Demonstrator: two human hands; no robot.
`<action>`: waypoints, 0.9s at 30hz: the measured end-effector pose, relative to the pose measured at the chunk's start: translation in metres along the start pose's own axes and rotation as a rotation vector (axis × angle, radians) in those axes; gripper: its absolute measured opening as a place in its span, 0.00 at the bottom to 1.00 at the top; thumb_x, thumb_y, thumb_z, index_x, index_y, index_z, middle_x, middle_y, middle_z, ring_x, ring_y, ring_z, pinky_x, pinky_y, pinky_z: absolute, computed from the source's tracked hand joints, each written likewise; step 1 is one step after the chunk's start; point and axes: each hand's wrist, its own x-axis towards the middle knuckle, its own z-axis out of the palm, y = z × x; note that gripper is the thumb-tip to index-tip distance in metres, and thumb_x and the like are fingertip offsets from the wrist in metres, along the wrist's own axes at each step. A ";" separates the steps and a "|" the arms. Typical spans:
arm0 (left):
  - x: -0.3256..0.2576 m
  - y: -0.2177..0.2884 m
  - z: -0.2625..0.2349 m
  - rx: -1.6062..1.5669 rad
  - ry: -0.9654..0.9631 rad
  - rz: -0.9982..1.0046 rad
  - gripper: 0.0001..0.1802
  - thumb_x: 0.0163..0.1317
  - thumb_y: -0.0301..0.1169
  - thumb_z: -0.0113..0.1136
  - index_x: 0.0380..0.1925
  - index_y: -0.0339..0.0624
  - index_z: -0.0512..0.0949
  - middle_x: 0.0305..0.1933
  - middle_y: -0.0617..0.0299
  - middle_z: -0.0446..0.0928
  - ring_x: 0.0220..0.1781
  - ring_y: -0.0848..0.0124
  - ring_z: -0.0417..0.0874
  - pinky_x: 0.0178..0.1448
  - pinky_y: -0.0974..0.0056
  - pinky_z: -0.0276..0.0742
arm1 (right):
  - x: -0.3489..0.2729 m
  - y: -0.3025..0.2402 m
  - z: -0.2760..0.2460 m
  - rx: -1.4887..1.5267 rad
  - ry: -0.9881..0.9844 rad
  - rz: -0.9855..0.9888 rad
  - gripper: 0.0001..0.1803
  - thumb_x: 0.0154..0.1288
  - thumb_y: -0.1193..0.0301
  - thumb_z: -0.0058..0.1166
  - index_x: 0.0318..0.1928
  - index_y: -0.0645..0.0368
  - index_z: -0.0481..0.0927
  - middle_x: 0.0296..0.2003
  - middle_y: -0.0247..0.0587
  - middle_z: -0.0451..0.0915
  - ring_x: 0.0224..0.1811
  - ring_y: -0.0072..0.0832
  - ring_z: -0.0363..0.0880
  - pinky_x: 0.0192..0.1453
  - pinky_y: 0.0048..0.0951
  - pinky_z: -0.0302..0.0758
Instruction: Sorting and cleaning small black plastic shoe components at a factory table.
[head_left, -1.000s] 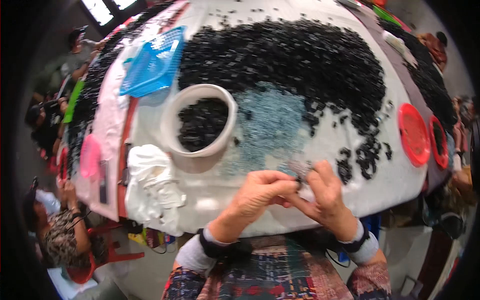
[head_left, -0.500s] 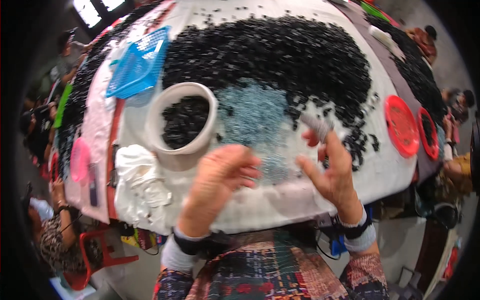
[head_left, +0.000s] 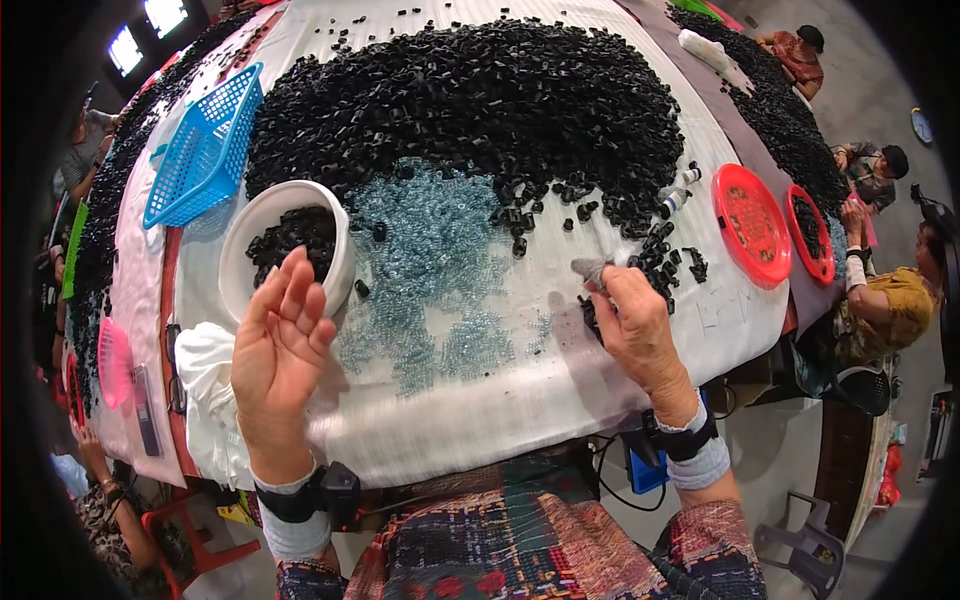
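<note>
My left hand (head_left: 283,360) is raised with its palm turned up and its fingers stretched apart. It is just in front of a white bucket (head_left: 340,270) partly filled with small black plastic pieces (head_left: 300,235), and its fingertips overlap the bucket's rim in view. My right hand (head_left: 642,335) is curled at the right of the table, thumb and fingers drawn together beside a few black pieces. A grey cover wraps a fingertip; what the fingers hold, if anything, is hidden. Between the hands lie clear bluish beads (head_left: 425,230), spread on the white cloth (head_left: 450,430).
A big heap of black pieces (head_left: 480,100) covers the table's far part. A blue basket (head_left: 200,165) and a white crumpled cloth (head_left: 205,390) lie left. Two small white cylinders (head_left: 674,203) and a red tray (head_left: 750,215) are right. Other people sit at both sides.
The view has shifted. My left hand has moved left toward the bucket and turned palm up with fingers spread. My right hand has gone from spread fingers to curled ones beside black pieces.
</note>
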 end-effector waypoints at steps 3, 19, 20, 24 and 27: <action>-0.008 -0.018 0.006 0.094 0.023 -0.027 0.15 0.71 0.34 0.47 0.53 0.41 0.72 0.45 0.60 0.81 0.40 0.69 0.84 0.37 0.62 0.82 | -0.001 0.016 -0.002 -0.134 0.071 -0.019 0.11 0.55 0.84 0.52 0.41 0.65 0.75 0.31 0.47 0.77 0.35 0.41 0.75 0.38 0.36 0.75; -0.012 -0.085 0.011 0.171 0.065 -0.408 0.12 0.69 0.31 0.50 0.48 0.36 0.73 0.35 0.57 0.78 0.32 0.70 0.81 0.33 0.66 0.82 | 0.001 -0.018 0.019 0.104 -0.123 -0.020 0.14 0.52 0.84 0.50 0.41 0.62 0.76 0.31 0.47 0.74 0.35 0.42 0.76 0.37 0.37 0.75; -0.012 -0.084 0.009 0.167 0.060 -0.405 0.12 0.69 0.31 0.50 0.48 0.36 0.73 0.35 0.57 0.78 0.32 0.70 0.81 0.33 0.66 0.82 | 0.004 -0.013 0.017 0.109 -0.065 -0.005 0.14 0.53 0.84 0.49 0.42 0.62 0.76 0.31 0.47 0.74 0.34 0.42 0.76 0.37 0.37 0.75; -0.011 -0.085 0.011 0.168 0.085 -0.411 0.11 0.68 0.29 0.50 0.48 0.37 0.73 0.34 0.59 0.79 0.31 0.70 0.82 0.31 0.66 0.80 | 0.000 -0.010 0.010 0.081 -0.055 0.097 0.16 0.55 0.87 0.50 0.45 0.64 0.79 0.31 0.44 0.76 0.29 0.33 0.77 0.32 0.29 0.74; -0.010 -0.089 0.014 0.171 0.059 -0.436 0.11 0.68 0.29 0.50 0.47 0.38 0.73 0.34 0.59 0.79 0.31 0.70 0.81 0.31 0.67 0.80 | 0.000 -0.024 0.017 0.155 -0.117 -0.015 0.14 0.54 0.85 0.50 0.42 0.63 0.77 0.34 0.48 0.76 0.37 0.42 0.76 0.41 0.36 0.76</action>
